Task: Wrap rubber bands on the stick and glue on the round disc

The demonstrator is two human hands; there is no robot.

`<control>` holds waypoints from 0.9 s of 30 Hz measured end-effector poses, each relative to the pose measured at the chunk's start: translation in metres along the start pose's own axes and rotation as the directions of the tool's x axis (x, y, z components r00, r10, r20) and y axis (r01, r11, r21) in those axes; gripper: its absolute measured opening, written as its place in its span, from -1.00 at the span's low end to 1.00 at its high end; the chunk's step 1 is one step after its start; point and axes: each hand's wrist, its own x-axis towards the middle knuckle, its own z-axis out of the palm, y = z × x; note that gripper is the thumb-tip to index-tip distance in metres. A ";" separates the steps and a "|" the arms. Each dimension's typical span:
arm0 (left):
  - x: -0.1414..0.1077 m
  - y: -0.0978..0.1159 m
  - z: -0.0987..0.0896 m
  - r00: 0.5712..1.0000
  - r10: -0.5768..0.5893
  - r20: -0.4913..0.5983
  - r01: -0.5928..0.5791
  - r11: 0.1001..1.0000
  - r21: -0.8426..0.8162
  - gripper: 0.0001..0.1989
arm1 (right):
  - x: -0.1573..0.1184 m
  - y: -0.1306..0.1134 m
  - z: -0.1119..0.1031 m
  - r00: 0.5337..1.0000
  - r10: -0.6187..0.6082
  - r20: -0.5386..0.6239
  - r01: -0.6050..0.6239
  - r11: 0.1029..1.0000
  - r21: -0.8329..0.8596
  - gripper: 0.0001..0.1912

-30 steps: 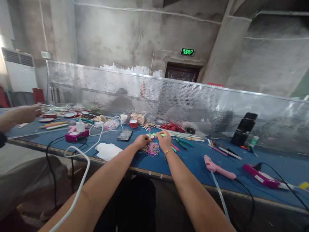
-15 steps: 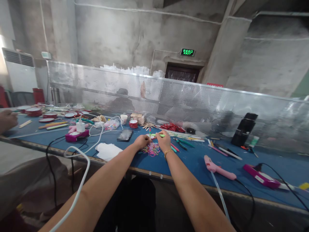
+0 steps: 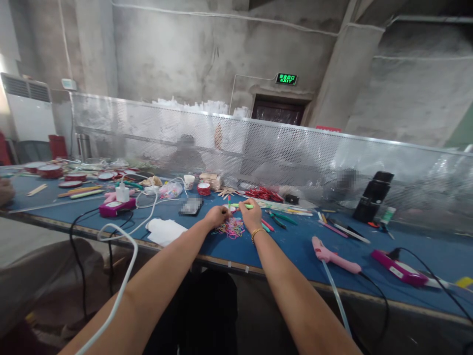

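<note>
My right hand [image 3: 252, 212] is closed around a bright green marker [image 3: 244, 206], whose tip points left. Close beside it, my left hand [image 3: 217, 216] pinches a small upright stick [image 3: 229, 201] with red and green on its upper part. The stick's lower end is hidden by my fingers, and whether the marker touches it I cannot tell. Just under my hands lies a loose heap of multicoloured rubber bands [image 3: 232, 229]. A red marker [image 3: 268, 225] and a teal one rest right of my right wrist.
Green-handled pliers [image 3: 278, 220] lie right of my hands. Farther right are a pink glue gun [image 3: 334, 256] and a purple power strip [image 3: 399, 268]. White paper [image 3: 165, 232] and a white cable [image 3: 130, 266] are at left. Another person's hand [image 3: 5, 192] shows at the left edge.
The other person's hand at the left edge has drawn back toward the left. My own hands have hardly moved.
</note>
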 end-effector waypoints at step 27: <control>0.007 -0.010 0.003 0.999 0.044 -0.005 -0.045 0.998 -0.033 -0.73 | 0.000 -0.002 0.000 1.000 0.010 0.016 -0.010 1.000 0.026 -0.83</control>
